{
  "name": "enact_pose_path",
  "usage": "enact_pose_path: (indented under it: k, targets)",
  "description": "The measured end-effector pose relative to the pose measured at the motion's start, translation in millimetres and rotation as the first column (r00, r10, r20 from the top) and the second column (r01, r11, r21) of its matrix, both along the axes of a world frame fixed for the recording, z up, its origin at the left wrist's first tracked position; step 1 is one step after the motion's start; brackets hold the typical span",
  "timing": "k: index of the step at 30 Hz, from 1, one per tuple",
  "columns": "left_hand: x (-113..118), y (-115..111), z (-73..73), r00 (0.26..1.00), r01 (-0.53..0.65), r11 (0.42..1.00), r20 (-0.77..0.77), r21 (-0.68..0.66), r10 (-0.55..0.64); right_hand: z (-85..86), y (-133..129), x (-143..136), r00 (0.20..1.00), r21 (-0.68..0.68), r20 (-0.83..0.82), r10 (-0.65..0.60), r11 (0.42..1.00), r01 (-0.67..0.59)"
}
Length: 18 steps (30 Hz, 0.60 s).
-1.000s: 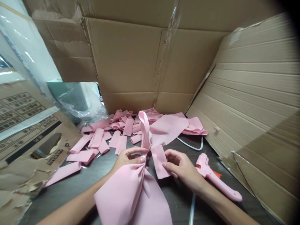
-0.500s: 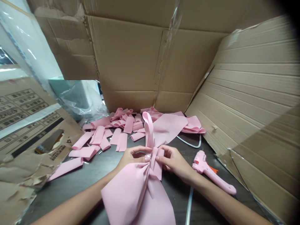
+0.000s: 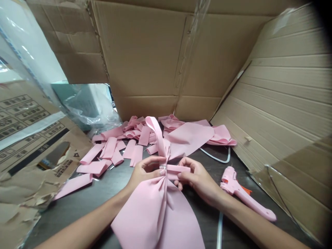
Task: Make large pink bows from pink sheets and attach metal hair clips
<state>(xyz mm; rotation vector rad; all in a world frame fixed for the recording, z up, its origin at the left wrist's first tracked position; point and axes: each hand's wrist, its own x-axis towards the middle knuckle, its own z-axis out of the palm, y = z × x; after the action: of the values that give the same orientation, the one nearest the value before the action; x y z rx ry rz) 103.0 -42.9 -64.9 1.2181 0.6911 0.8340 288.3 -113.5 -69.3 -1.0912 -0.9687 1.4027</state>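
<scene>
Your left hand (image 3: 148, 169) pinches the gathered pink fabric (image 3: 149, 204), likely so it can't unbunch; your right hand (image 3: 197, 178), fingertips closed, grips the pink strip (image 3: 176, 168), probably for alignment.

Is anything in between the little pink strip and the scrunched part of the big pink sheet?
Nothing visible is in the way: the small folded pink strip in the right hand ends at the gathered part of the large pink sheet; the left hand pinches beside it.
</scene>
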Motion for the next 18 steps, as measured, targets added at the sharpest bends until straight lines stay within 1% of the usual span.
enact_pose_path:
  k: [3, 5, 7, 10, 13, 18]
  targets:
    - [2.9, -4.0, -2.0, 0.999, 0.037, 0.993, -0.041, 0.113, -0.033, 1.2, -2.4, -7.0, 0.995, -0.017, -0.095, 0.018, 1.0, -0.02]
    - [4.2, -6.3, -2.3, 0.996, 0.06, 0.979, -0.079, 0.192, -0.045, 1.9, -3.5, -10.1, 0.99, -0.031, -0.136, 0.02, 0.999, -0.024]
    - [4.7, -8.2, -1.7, 0.991, 0.087, 0.966, -0.124, 0.245, -0.058, 2.9, -4.6, -11.7, 0.987, -0.042, -0.16, 0.022, 0.999, -0.029]
    - [4.8, -11.5, 0.1, 0.982, 0.138, 0.953, -0.162, 0.269, -0.096, 4.4, -6.1, -12.1, 0.991, -0.047, -0.13, 0.028, 0.998, -0.035]
    - [5.1, -14.9, 2.2, 0.98, 0.168, 0.936, -0.159, 0.31, -0.123, 5.4, -7.7, -12.5, 0.993, -0.052, -0.112, 0.034, 0.998, -0.04]
    - [5.3, -16.5, 3.9, 0.982, 0.143, 0.918, -0.172, 0.37, -0.083, 8.2, -12.6, -17.2, 0.975, -0.106, -0.216, -0.057, 0.994, 0.035]
